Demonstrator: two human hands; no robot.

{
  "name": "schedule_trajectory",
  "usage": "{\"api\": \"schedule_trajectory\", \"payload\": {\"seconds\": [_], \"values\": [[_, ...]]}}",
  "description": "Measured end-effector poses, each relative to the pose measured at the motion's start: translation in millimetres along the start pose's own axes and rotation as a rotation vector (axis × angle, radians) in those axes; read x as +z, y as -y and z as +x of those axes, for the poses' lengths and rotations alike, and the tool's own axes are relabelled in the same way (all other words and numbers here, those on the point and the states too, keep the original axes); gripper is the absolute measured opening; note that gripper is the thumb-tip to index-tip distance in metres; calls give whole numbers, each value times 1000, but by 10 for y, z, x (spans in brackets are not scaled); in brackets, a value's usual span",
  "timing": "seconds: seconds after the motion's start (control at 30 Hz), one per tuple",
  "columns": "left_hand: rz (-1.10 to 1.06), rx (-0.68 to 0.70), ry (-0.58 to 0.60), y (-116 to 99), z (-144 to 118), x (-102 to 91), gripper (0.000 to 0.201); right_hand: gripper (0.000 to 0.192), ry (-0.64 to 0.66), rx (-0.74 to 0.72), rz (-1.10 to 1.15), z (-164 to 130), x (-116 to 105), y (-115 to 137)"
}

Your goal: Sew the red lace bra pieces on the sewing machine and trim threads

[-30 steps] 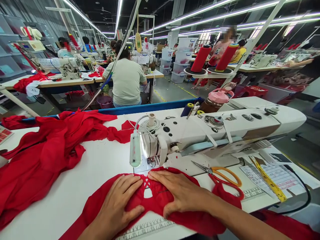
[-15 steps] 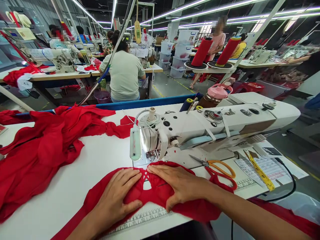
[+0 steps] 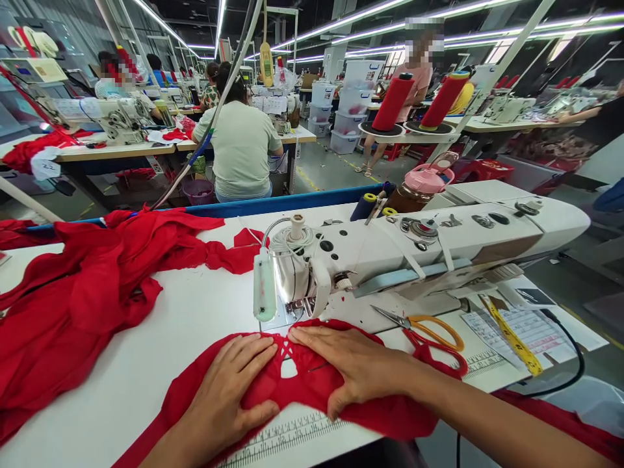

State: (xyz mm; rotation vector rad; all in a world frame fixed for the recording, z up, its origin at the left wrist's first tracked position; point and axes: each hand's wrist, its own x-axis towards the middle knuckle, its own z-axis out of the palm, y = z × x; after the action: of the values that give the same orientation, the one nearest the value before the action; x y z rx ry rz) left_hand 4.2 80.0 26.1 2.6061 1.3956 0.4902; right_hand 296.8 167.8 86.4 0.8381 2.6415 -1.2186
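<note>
Left hand (image 3: 233, 377), right hand (image 3: 353, 364); both palm-down

The bare left hand (image 3: 234, 380) and bare right hand (image 3: 358, 364) are resting flat on a red fabric garment (image 3: 295, 391) with crisscross openings; orange-and-red-handled metal scissors (image 3: 408, 322) are lying near a long white sewing machine (image 3: 468, 237).

Ahead of you, a grey floor (image 3: 329, 172) marked with yellow lines (image 3: 307, 179) runs back between rows of tabletops (image 3: 117, 154). Long strip lights (image 3: 221, 29) glow beneath a dark ceiling (image 3: 195, 16). Clear plastic boxes (image 3: 354, 101) stand stacked in front of a pale pillar (image 3: 335, 55). Bright windows (image 3: 497, 51) show to your right, and a grey, ridged wall or curtain (image 3: 78, 26) rises at your left.
</note>
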Motion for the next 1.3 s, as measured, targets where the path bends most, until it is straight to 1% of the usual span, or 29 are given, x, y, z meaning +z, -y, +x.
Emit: {"api": "schedule_trajectory", "payload": {"seconds": [0.1,0.23,0.47,0.87,1.1,1.3], "values": [[-1,10,-19,6,-1,5,78,114,-4,0,13,-5,0,-4],[-4,8,-7,11,-19,27,80,114,-7,4,21,-3,2,-6],[2,10,-6,1,-6,4,80,115,44,50,0,8,-15,6],[22,32,-12,-3,16,-27,79,113,20,41,11,3,-25,24],[31,35,-5,-12,32,-38,79,115,62,80,-24,19,-51,59],[58,51,-18,9,11,-9,79,114,38,57,19,5,-47,51]]}}
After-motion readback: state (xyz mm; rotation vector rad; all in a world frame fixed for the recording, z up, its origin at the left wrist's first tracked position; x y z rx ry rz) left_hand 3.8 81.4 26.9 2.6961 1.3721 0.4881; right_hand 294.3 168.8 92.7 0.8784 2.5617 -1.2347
